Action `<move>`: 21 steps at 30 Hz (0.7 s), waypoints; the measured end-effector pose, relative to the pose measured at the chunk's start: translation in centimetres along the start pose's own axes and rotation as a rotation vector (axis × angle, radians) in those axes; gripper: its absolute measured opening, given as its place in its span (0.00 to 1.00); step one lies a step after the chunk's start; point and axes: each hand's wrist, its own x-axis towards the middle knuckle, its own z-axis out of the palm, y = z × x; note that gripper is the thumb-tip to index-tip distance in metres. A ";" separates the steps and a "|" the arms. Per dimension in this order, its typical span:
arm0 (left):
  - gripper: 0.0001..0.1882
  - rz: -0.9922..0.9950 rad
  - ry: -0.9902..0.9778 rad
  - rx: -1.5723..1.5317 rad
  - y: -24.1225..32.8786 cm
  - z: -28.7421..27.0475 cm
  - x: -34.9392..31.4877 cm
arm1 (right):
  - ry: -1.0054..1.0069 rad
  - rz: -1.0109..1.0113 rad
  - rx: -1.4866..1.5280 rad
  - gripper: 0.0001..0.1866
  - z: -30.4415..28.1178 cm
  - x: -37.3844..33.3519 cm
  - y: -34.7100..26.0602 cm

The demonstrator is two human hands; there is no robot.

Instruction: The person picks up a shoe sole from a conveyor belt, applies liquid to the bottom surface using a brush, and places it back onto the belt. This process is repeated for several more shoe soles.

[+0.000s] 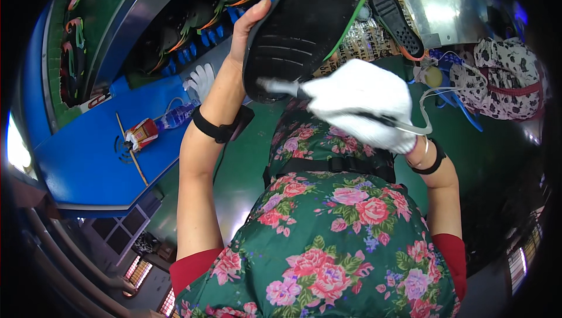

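Observation:
Before me, my left hand (249, 28) is bare and raised, its fingers gripping a large black clog (287, 51) by the side; some of them are hidden behind it. Small holes and curved ridges mark the clog's black surface, and a green-and-orange strip runs along its right side. My right hand (360, 98), in a white glove, is closed round a slim pen-like tool (284, 88) with a pale tip, blurred by motion. That tip is over the clog's near end; I cannot tell whether it touches. A grey cord (430, 98) loops out beside the gloved wrist.
Another black clog (398, 22) leans at the back right, by brown printed wrapping (366, 40). On the blue table (76, 166) at left lie a white glove (202, 81), bottle (175, 117), red packet (143, 134) and thin stick (138, 166). A spotted cloth bundle (509, 78) sits right.

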 end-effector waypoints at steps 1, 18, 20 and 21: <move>0.57 0.018 0.008 -0.002 -0.1 0.0 0.0 | -0.048 -0.053 0.007 0.11 0.1 0.0 -0.1; 0.60 0.327 -0.162 -0.386 -5.6 2.7 -7.5 | -0.001 0.014 0.077 0.09 -3.6 5.1 0.6; 0.67 0.415 -0.182 -0.089 -3.1 2.6 -10.2 | 0.232 0.187 0.549 0.11 -3.5 3.7 0.4; 0.70 0.455 -0.269 -0.135 -1.4 2.4 -11.0 | 0.318 0.275 0.603 0.11 -3.6 3.0 0.4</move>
